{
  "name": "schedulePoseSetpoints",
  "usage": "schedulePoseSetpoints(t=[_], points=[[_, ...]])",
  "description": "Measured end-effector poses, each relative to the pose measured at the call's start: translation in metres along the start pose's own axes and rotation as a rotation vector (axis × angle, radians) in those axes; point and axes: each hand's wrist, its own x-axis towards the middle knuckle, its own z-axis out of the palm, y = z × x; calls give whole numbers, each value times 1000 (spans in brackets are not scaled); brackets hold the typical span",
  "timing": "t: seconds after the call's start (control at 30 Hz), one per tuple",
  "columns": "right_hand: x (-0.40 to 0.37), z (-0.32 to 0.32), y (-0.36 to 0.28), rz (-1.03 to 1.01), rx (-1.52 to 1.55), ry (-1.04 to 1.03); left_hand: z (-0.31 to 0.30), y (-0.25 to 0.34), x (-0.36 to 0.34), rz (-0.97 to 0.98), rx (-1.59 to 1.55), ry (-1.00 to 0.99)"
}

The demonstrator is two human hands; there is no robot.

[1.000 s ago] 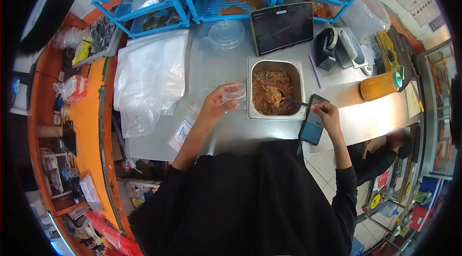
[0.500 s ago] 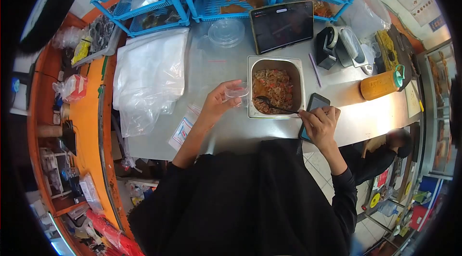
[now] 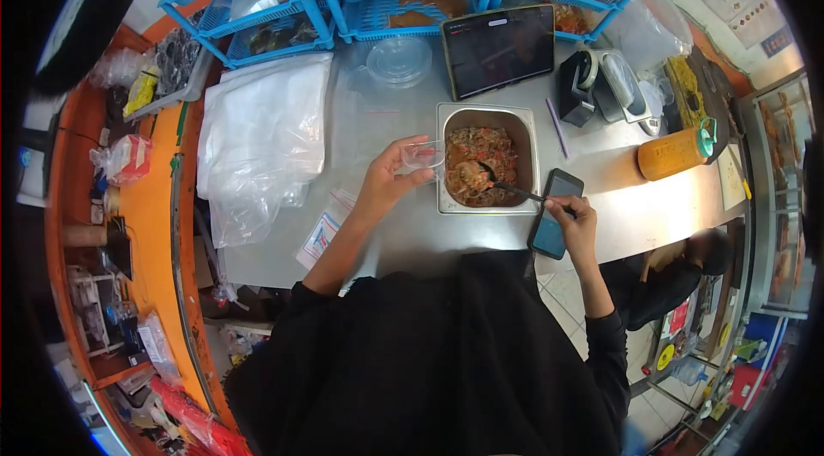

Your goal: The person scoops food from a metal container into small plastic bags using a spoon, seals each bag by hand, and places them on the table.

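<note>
My left hand (image 3: 392, 173) grips a small clear plastic cup (image 3: 422, 154), held tilted at the left rim of a square metal food pan (image 3: 534, 143). Inside the pan lies a chopped reddish-brown food mixture (image 3: 487, 144). Pinched by its handle in my right hand (image 3: 573, 214) is a black spoon (image 3: 515, 190). Its bowl carries a heap of the mixture (image 3: 470, 175) above the rest, near the cup. A smartphone (image 3: 549, 233) lies on the metal table, partly beneath my right hand.
Behind the pan stand a tablet (image 3: 499, 51), a round clear lid (image 3: 399, 61) and blue basket racks (image 3: 403, 18). Plastic bags (image 3: 266, 121) lie left. A tape dispenser (image 3: 580, 87), a pen (image 3: 558, 128) and an orange bottle (image 3: 671, 156) are right. A person (image 3: 678, 280) sits low at right.
The spoon has come up out of the mixture with a heaped load, its bowl higher and nearer the cup. My right hand has shifted slightly down, uncovering more of the phone.
</note>
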Motion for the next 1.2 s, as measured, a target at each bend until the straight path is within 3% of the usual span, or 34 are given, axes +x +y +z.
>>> schedulePoseSetpoints(t=[0.03,0.17,0.37,0.5,0.67,0.83,0.97,1.03,1.1,1.17,1.2], points=[[1,-2,10,163,127,-45,0,1,2,33,11,1],[3,-5,25,279,276,-64,0,5,11,27,14,23],[9,-9,38,289,369,-83,2,-4,21,15,39,-20],[14,-15,38,302,335,-93,9,-1,24,88,222,-88],[31,-39,19,190,367,-64,21,6,30,186,531,-97],[51,-59,-14,152,296,-180,26,1,41,476,858,-80],[62,-57,-35,98,122,-332,30,0,42,562,905,-140],[67,-52,-42,70,69,-335,30,-3,42,706,878,-270],[70,-46,-55,45,14,-335,34,-4,43,724,806,-282],[68,-43,-78,-435,-305,-169,36,1,43,742,734,-293],[66,-43,-88,-437,-304,-169,37,9,41,554,711,-273]])
